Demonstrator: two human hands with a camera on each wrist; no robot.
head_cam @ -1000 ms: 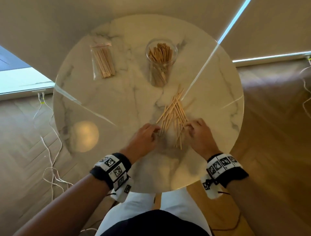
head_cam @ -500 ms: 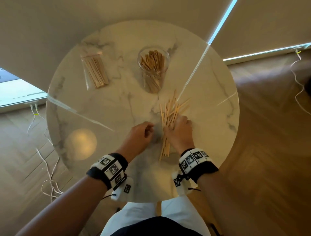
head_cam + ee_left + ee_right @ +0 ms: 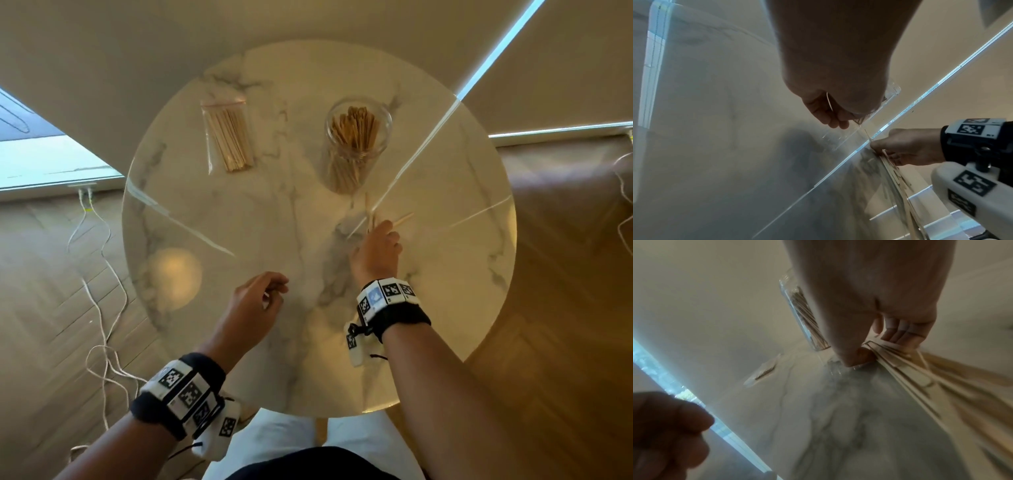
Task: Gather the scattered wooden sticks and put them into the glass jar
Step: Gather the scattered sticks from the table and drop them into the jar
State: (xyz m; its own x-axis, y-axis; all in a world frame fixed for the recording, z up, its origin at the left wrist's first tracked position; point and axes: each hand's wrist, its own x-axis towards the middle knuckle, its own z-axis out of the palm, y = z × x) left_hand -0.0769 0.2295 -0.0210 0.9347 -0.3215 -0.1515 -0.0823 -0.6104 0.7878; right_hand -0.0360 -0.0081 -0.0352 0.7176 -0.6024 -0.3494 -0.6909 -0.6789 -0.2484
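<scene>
The wooden sticks [image 3: 898,360] form a bundle gripped in the right hand [image 3: 376,253], thumb and curled fingers closed around it, above the round marble table [image 3: 239,212] at roughly 3 o'clock from its centre, with a few stick tips projecting past the knuckles toward 12 o'clock. The glass jar [image 3: 356,144], upright and already holding many sticks, stands just beyond the right hand at 12 o'clock from it. The left hand [image 3: 253,305] hovers near 7 o'clock of the table, fingers loosely curled and holding nothing, and a clear bag of sticks [image 3: 227,137] lies at 11 o'clock.
</scene>
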